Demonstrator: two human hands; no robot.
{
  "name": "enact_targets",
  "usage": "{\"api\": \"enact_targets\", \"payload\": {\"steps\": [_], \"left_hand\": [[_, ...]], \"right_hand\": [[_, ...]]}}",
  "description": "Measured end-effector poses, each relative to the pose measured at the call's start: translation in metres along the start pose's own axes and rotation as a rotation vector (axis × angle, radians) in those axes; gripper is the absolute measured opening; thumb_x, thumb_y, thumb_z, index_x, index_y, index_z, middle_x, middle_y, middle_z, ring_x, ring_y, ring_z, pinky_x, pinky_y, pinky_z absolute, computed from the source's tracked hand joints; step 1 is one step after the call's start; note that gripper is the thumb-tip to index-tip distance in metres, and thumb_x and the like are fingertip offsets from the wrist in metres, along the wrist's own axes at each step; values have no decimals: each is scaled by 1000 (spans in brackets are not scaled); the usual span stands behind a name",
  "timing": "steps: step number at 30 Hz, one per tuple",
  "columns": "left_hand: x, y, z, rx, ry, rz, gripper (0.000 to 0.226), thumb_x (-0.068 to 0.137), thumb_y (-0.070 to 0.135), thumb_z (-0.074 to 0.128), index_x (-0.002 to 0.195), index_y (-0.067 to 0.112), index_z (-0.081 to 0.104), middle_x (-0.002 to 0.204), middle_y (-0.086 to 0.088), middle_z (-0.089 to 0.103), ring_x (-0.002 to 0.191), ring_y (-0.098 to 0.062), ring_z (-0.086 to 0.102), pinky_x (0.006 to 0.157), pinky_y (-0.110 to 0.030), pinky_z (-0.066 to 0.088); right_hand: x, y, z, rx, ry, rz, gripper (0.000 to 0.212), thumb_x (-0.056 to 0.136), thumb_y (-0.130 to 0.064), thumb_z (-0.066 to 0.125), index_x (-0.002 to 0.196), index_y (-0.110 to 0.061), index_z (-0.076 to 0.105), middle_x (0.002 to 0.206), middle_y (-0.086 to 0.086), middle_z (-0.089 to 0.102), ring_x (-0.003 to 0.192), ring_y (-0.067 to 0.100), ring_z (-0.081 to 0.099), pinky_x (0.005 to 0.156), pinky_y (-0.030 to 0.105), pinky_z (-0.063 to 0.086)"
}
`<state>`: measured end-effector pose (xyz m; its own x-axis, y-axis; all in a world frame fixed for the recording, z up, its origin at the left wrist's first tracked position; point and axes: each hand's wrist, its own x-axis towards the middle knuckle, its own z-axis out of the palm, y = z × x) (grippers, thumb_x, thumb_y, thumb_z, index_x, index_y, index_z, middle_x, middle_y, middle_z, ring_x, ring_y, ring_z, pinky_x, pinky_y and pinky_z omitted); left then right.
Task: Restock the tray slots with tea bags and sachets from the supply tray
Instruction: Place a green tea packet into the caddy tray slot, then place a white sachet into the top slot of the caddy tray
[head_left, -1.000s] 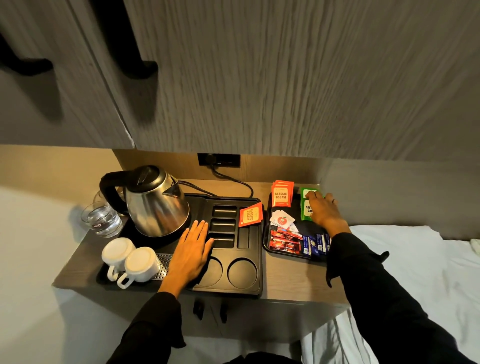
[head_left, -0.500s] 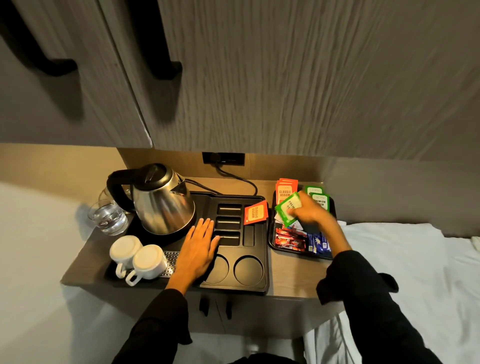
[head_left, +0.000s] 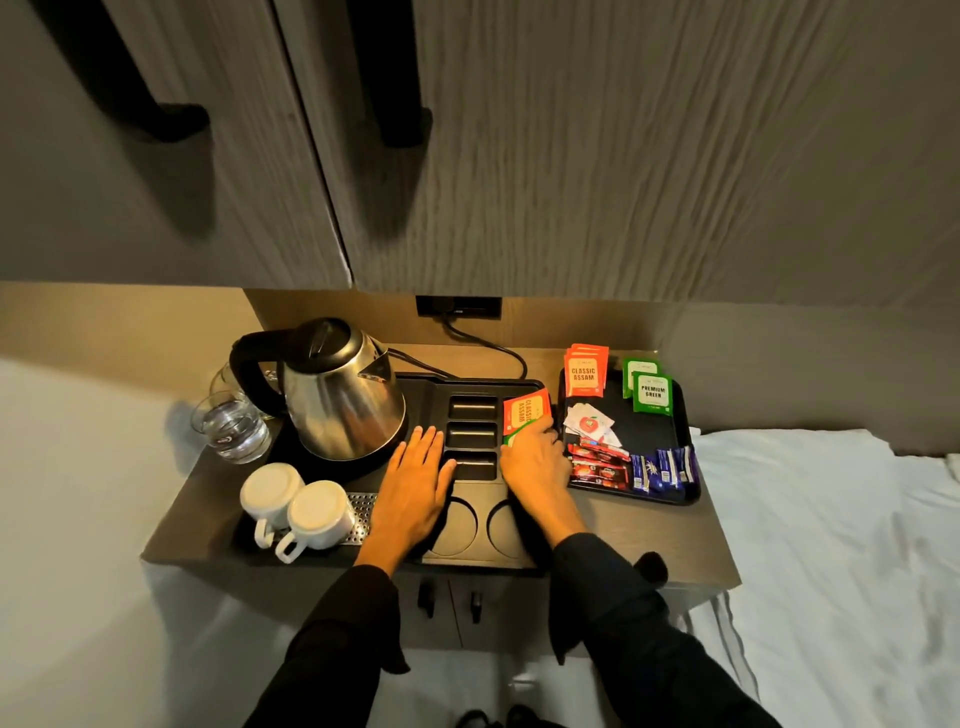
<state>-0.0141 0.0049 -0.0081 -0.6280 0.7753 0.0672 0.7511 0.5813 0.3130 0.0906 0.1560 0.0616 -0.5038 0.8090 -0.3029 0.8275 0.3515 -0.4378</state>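
Note:
The black kettle tray (head_left: 415, 387) has three horizontal slots (head_left: 471, 435) and one upright slot on its right. An orange Classic Assam tea bag (head_left: 523, 410) lies in that upright slot. My right hand (head_left: 535, 460) presses a green tea bag (head_left: 511, 438) down against it; only a green edge shows under my fingers. My left hand (head_left: 415, 480) lies flat on the tray, fingers apart, holding nothing. The supply tray (head_left: 675, 462) to the right holds orange Assam bags (head_left: 584, 370), green Premium Green bags (head_left: 649, 391), white sachets (head_left: 589, 426), red sachets (head_left: 600, 465) and blue sachets (head_left: 665, 467).
A steel kettle (head_left: 337, 392) stands on the tray's left, its cord running to a wall socket (head_left: 458, 306). Two upturned white cups (head_left: 296, 506) sit at the front left, a water glass (head_left: 231, 426) beside the kettle. Cabinet doors hang overhead. A white bed (head_left: 831, 545) lies to the right.
My right hand took a green tea bag from the supply tray and carried it left to the upright slot beside the orange bag. My left hand stayed flat on the tray.

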Motion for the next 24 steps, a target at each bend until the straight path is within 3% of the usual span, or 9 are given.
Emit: {"api": "enact_targets", "payload": {"steps": [3,6,8,13,19,22,24], "left_hand": [[-1,0,-1,-13,4,0,58,108,43,26,158,14,24,167,-8,26,156,-22,14,126,-39,11],[-2,1,-2,-16,12,9,57,109,42,27,158,13,24,167,-8,27,156,-22,14,126,-40,13],[-3,2,-3,-14,6,8,57,109,42,26,158,13,23,167,-7,26,157,-21,13,126,-39,12],[-2,2,-4,-16,-3,5,57,109,42,25,159,14,21,168,-7,23,157,-20,11,127,-39,11],[-1,-1,0,-29,13,14,58,108,43,27,158,13,24,167,-7,26,157,-21,13,127,-40,13],[-1,-3,2,-17,13,16,57,109,42,26,158,13,24,167,-8,26,157,-21,12,126,-39,11],[-1,-4,3,7,10,26,56,109,40,24,158,14,22,168,-8,24,157,-21,11,126,-39,9]], "right_hand": [[11,16,-15,-101,99,-8,71,97,-43,59,150,-5,31,149,23,39,140,39,41,106,51,44],[35,48,-41,-189,239,-49,54,98,-28,58,145,-5,42,145,23,42,134,41,44,102,51,47],[53,65,-57,-286,203,-69,55,96,-21,61,146,-7,41,145,22,42,135,41,43,105,52,45],[78,77,-73,-366,-12,-109,46,97,-27,61,141,-20,49,146,15,45,140,40,35,114,55,32],[84,78,-85,-134,-33,-189,30,86,-22,77,110,-18,60,128,6,61,123,30,56,107,50,44],[88,71,-96,36,-52,-197,32,83,-18,80,109,-14,61,116,7,68,106,28,66,95,48,54],[89,58,-102,152,-11,-249,33,80,-18,83,106,-17,63,105,4,66,92,23,66,79,39,57]]}}
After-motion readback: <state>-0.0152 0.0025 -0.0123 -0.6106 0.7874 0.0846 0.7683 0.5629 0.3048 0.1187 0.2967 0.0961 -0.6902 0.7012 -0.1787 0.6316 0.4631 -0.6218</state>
